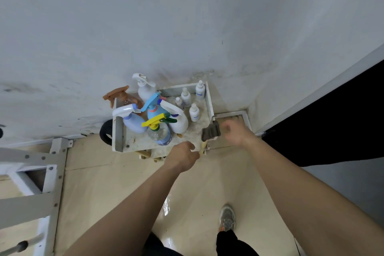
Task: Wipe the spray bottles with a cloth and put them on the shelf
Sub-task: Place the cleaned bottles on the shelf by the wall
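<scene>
Several spray bottles stand together on the white shelf (117,131) by the wall: a brown one (124,97), a white one (145,89), a lilac one (134,121), a blue one (154,110), a clear one with a yellow trigger (159,133) and another white one (178,122). Several small white spray bottles (194,112) stand at the back right. A dark grey-brown cloth (211,132) lies on the shelf's right front corner. My right hand (235,132), blurred and loosely curled, is just right of the cloth and holds nothing. My left hand (185,156) hovers empty at the front edge.
The white wall rises right behind the shelf. A black ring-shaped object (105,133) sits at the shelf's left side. A white metal frame (47,172) stands at the left. A dark doorway (332,131) opens on the right. My shoe (227,217) is on the beige floor.
</scene>
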The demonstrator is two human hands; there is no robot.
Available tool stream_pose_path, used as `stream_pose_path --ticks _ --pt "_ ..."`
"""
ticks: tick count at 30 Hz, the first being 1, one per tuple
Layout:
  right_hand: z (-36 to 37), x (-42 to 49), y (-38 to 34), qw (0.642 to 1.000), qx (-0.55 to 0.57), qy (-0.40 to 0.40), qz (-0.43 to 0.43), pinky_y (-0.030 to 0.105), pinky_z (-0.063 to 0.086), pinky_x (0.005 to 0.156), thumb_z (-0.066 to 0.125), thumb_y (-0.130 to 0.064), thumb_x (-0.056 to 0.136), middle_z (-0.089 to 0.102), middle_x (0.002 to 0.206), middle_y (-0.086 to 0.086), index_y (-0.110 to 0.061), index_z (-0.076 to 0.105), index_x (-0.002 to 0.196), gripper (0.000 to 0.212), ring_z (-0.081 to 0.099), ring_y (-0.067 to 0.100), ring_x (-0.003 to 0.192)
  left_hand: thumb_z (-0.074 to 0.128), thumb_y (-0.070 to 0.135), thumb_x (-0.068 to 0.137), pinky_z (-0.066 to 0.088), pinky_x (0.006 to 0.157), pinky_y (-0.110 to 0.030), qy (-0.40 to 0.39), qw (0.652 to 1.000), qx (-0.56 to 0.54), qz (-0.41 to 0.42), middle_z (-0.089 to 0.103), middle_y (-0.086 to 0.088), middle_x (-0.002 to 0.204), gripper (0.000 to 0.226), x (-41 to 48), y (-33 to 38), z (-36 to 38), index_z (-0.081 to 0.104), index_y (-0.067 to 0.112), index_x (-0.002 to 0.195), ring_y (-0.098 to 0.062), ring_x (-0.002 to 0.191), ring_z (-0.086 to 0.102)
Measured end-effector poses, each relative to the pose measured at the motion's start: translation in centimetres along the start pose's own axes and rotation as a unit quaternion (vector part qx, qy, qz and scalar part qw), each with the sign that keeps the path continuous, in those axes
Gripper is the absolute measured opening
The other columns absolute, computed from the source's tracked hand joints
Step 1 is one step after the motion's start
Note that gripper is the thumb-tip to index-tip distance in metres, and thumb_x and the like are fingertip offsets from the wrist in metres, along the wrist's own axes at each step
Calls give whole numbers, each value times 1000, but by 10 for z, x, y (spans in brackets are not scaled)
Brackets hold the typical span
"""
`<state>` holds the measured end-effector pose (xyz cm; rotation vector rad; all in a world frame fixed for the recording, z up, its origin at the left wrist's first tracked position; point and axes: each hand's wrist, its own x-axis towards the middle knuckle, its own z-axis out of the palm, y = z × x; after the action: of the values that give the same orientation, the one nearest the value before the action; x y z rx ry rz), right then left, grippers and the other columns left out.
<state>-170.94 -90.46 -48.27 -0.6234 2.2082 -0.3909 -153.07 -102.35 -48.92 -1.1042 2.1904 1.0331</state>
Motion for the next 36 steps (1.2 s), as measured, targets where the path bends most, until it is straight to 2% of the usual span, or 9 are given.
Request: stream_pose_path --ticks 4,7,12,17,20,23,27,33,36 --pt "4 -36 -41 1000 -11 2 -9 34 49 94 58 -13 94 66 122 9 -12 68 121 29 61 29 114 58 30 96 45 90 -29 1 1000 11 17 65 -7 130 34 -29 -19 -40 65 15 126 -26 120 59" --pt "9 -58 -77 999 -33 3 -16 32 49 94 60 -17 92 65 128 8 -15 66 125 34 61 27 115 56 22 92 45 73 -30 4 999 21 43 70 -19 103 18 -48 -36 -76 64 6 88 -34 100 66" --pt "13 -85 -144 997 -46 49 -34 31 47 97 57 -20 95 61 137 10 -17 63 132 37 59 28 120 53 21 93 47 77 -33 41 996 10 83 66 -12 91 22 -69 -75 -137 59 14 73 -35 99 64" --pt "11 -87 -198 992 -70 87 -60 29 44 92 60 -19 95 55 142 15 -14 61 137 42 57 31 122 55 21 96 43 75 -28 92 989 5 113 65 -5 100 23 -83 -103 -199 73 8 102 -26 93 61" --pt "9 -76 -225 990 -78 86 -76 30 46 88 59 -19 95 58 138 13 -14 62 135 40 59 30 118 57 23 95 47 78 -31 133 986 8 101 69 -6 112 25 -75 -116 -230 74 12 110 -29 98 63" --pt "0 -54 -250 987 -88 84 -107 29 47 82 61 -16 93 62 130 10 -14 65 128 35 63 27 109 61 26 95 44 74 -29 171 981 -19 85 65 0 105 23 -59 -117 -255 69 16 113 -22 92 59" --pt "-12 -13 -276 976 -117 84 -166 39 49 98 60 -18 92 55 132 12 -17 63 130 38 60 31 116 67 38 92 50 87 -36 228 972 -35 40 66 -5 120 39 -24 -118 -271 60 18 126 -24 107 62" --pt "-22 54 -295 963 -155 40 -216 38 44 102 58 -24 97 48 138 11 -19 55 139 43 53 30 123 63 63 89 47 91 -38 253 967 -10 -7 60 -4 127 67 31 -114 -267 54 20 139 -26 119 57" --pt "-18 81 -295 968 -147 10 -206 35 44 101 59 -25 96 51 137 10 -20 53 140 44 55 28 121 64 45 95 49 90 -38 226 972 59 -23 61 -3 128 50 58 -119 -263 55 23 139 -26 119 58"
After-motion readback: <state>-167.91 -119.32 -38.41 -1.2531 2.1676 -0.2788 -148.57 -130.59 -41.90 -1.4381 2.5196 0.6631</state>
